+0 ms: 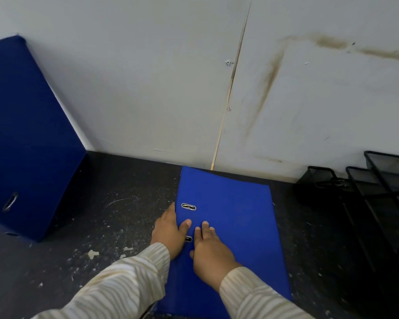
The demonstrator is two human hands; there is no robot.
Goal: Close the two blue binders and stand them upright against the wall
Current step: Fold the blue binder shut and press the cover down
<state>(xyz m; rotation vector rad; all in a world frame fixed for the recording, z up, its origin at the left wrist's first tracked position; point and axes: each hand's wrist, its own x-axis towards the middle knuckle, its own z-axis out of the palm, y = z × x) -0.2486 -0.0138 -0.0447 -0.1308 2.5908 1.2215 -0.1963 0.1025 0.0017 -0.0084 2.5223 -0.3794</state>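
A closed blue binder (235,217) lies flat on the dark speckled surface, its far end touching the white wall (159,88). My left hand (168,233) grips its left edge, thumb on the cover, fingers tucked under the side. My right hand (210,252) rests flat on the cover beside it, fingers spread, covering part of a metal slot. A second blue binder (25,139) stands at the left, closed and leaning back against the wall.
A black wire-mesh desk organiser (373,203) stands at the right against the wall. The dark surface (124,203) between the two binders is scuffed with white flecks. A vertical seam runs down the wall behind the flat binder.
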